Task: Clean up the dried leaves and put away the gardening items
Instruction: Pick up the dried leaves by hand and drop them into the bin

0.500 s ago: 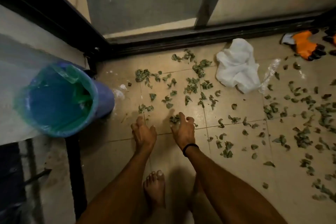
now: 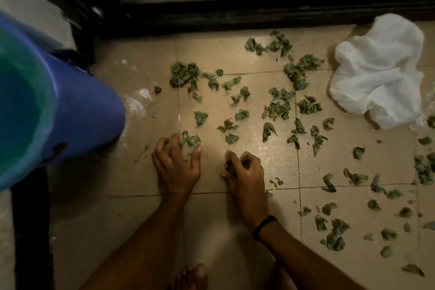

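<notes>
Both hands down on the tiled floor [image 2: 211, 219], each grabbing dried leaves [image 2: 277, 108].
Your left hand [image 2: 177, 167] curls its fingers round a clump just beside the blue bin [image 2: 89, 110]. Your right hand [image 2: 244, 172] clutches a few more. The rest lie scattered over the tiles, out to the crumpled white bag [image 2: 376, 73] near the door track [image 2: 259, 14].

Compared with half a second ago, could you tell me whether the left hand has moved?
Yes. The left hand has slid forward over the grout line, towards the window track, and grips a leaf clump.
</notes>
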The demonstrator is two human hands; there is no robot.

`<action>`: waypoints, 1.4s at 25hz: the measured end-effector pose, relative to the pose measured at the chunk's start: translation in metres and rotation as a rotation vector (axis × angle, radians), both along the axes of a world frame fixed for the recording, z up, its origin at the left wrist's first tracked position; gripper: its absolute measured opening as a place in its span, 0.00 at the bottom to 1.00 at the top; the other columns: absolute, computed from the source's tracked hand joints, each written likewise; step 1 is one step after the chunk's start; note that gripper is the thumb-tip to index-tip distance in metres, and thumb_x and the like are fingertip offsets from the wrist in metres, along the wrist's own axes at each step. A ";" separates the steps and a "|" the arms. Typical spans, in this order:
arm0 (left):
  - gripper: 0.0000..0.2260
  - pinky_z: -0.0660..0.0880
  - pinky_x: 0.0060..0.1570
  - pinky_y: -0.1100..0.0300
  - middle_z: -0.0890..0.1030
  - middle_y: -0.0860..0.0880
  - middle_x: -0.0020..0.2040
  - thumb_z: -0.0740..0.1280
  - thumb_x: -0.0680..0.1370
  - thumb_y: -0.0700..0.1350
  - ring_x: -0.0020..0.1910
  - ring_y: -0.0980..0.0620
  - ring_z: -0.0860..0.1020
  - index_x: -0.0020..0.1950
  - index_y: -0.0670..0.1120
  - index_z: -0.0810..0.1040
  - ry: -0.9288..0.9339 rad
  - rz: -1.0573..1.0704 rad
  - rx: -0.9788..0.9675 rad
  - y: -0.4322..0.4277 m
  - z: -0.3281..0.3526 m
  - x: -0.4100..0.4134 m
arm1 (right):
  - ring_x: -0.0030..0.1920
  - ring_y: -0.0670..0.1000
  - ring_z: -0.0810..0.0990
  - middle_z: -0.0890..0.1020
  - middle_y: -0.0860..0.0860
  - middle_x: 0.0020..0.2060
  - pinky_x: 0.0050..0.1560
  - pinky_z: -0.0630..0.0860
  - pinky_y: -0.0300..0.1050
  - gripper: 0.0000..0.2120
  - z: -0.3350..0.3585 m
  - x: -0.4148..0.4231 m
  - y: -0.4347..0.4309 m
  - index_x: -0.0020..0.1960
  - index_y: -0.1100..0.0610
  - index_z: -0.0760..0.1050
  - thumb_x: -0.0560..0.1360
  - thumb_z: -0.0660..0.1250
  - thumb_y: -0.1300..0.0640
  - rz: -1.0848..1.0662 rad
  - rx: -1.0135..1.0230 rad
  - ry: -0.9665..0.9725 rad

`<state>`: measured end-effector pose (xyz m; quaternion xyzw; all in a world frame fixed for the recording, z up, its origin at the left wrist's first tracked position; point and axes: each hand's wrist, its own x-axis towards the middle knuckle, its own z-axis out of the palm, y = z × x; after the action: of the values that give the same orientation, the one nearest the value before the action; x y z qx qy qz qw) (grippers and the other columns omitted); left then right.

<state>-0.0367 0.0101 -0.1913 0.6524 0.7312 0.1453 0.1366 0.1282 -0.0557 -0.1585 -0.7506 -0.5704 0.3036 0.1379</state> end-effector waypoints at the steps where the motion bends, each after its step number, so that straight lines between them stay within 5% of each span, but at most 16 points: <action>1: 0.31 0.74 0.58 0.46 0.69 0.37 0.65 0.67 0.77 0.61 0.61 0.38 0.70 0.72 0.43 0.70 0.030 -0.002 0.006 -0.002 -0.011 0.000 | 0.57 0.51 0.70 0.70 0.55 0.60 0.51 0.67 0.29 0.19 -0.005 0.002 -0.005 0.67 0.52 0.72 0.77 0.68 0.52 -0.013 -0.016 -0.012; 5: 0.31 0.76 0.56 0.42 0.69 0.37 0.64 0.69 0.75 0.59 0.59 0.37 0.71 0.71 0.43 0.70 0.030 -0.010 0.071 -0.010 -0.012 0.003 | 0.57 0.52 0.75 0.75 0.50 0.55 0.59 0.75 0.48 0.17 -0.012 0.008 -0.001 0.59 0.51 0.74 0.78 0.61 0.40 -0.006 -0.043 0.073; 9: 0.32 0.76 0.57 0.44 0.68 0.39 0.65 0.71 0.74 0.58 0.61 0.39 0.70 0.73 0.43 0.69 -0.034 0.025 -0.003 -0.009 -0.009 0.001 | 0.55 0.49 0.70 0.68 0.49 0.57 0.51 0.73 0.37 0.23 -0.011 0.014 0.001 0.70 0.47 0.66 0.77 0.68 0.50 0.162 0.010 0.023; 15: 0.35 0.74 0.61 0.45 0.67 0.41 0.66 0.70 0.75 0.61 0.63 0.42 0.70 0.76 0.46 0.64 -0.076 0.007 0.018 -0.007 -0.009 -0.003 | 0.49 0.54 0.70 0.66 0.54 0.55 0.44 0.78 0.46 0.24 -0.001 0.003 0.006 0.70 0.45 0.62 0.78 0.64 0.59 0.158 0.032 -0.041; 22: 0.38 0.73 0.61 0.46 0.69 0.40 0.66 0.67 0.75 0.65 0.63 0.42 0.70 0.77 0.45 0.63 -0.077 -0.010 0.046 -0.011 -0.010 -0.006 | 0.50 0.56 0.74 0.71 0.56 0.56 0.48 0.76 0.47 0.09 0.015 0.012 0.018 0.59 0.58 0.74 0.81 0.61 0.60 0.396 0.043 -0.125; 28: 0.36 0.75 0.59 0.47 0.70 0.41 0.66 0.66 0.76 0.64 0.62 0.43 0.72 0.76 0.44 0.63 -0.061 -0.085 0.086 -0.017 -0.008 -0.020 | 0.45 0.50 0.79 0.82 0.52 0.47 0.48 0.78 0.45 0.06 0.033 0.052 0.051 0.51 0.57 0.81 0.77 0.66 0.61 0.201 0.037 -0.041; 35: 0.35 0.74 0.61 0.47 0.68 0.43 0.67 0.66 0.77 0.63 0.63 0.44 0.70 0.77 0.46 0.61 -0.078 -0.110 0.080 -0.017 -0.008 -0.025 | 0.56 0.51 0.81 0.84 0.53 0.53 0.55 0.72 0.39 0.10 0.041 0.105 0.085 0.54 0.59 0.83 0.77 0.65 0.66 0.040 -0.006 -0.107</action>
<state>-0.0617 -0.0065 -0.1996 0.6904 0.6820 0.1920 0.1464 0.2334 0.0289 -0.1172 -0.7547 -0.5909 0.2673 0.0990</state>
